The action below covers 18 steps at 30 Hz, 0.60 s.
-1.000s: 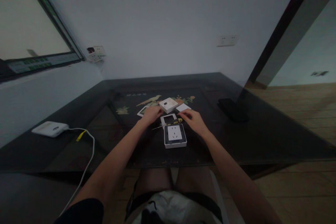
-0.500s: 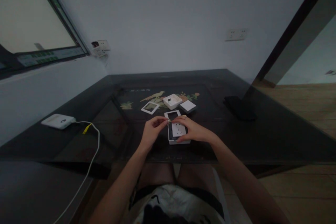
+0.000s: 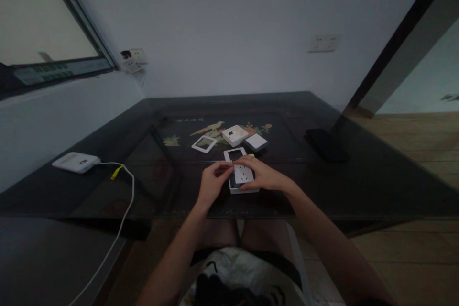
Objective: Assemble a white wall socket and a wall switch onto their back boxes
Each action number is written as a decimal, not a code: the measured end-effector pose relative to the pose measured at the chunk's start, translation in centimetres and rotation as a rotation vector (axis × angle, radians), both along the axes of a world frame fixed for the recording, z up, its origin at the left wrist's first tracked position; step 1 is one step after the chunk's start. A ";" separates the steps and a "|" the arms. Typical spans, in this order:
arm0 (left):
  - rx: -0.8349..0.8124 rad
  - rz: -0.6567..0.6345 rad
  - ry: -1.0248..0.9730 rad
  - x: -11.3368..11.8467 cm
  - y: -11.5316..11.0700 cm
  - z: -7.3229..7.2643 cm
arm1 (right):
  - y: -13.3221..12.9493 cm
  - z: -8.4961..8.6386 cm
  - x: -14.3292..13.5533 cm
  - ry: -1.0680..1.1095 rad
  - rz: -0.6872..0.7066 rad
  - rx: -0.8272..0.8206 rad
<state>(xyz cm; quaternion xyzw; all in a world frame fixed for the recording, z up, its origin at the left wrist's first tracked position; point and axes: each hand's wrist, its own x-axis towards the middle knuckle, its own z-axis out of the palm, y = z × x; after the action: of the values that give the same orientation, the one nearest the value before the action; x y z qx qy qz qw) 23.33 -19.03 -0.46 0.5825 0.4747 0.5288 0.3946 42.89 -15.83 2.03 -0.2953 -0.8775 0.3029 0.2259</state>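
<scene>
A white socket panel (image 3: 243, 174) with a dark surround rests on a white box (image 3: 245, 191) near the table's front edge. My left hand (image 3: 212, 180) pinches something too small to make out at the panel's upper left corner. Curved around the panel's right side, my right hand (image 3: 263, 175) grips it, with fingertips at its top and thumb at its lower edge. A white frame (image 3: 234, 153) lies just beyond the panel, partly behind the fingers.
Farther back on the dark table (image 3: 172, 191) are another white frame (image 3: 204, 144), a white box (image 3: 235, 135) and a white-topped switch (image 3: 256, 141). A black object (image 3: 326, 145) lies right; a white device (image 3: 76, 162) with a cable lies left.
My left hand has moved slightly right, its fingertips now closer against the panel's corner. My right fingers have shifted a little at the panel's top. The camera view has shifted slightly.
</scene>
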 end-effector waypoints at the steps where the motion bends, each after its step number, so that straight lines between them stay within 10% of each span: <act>1: 0.008 -0.003 0.006 0.1 0.0 0.0 | 0.0 0.0 0.0 0.005 0.002 -0.001; 18: 0.220 0.006 0.251 0.0 -0.7 0.0 | 0.2 -0.4 0.1 0.026 0.014 0.017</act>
<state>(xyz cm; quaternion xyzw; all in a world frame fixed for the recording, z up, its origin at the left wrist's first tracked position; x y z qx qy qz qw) 23.31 -19.76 -0.41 0.6820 0.4614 0.5019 0.2646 43.02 -15.68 1.63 -0.2833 -0.8790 0.3007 0.2379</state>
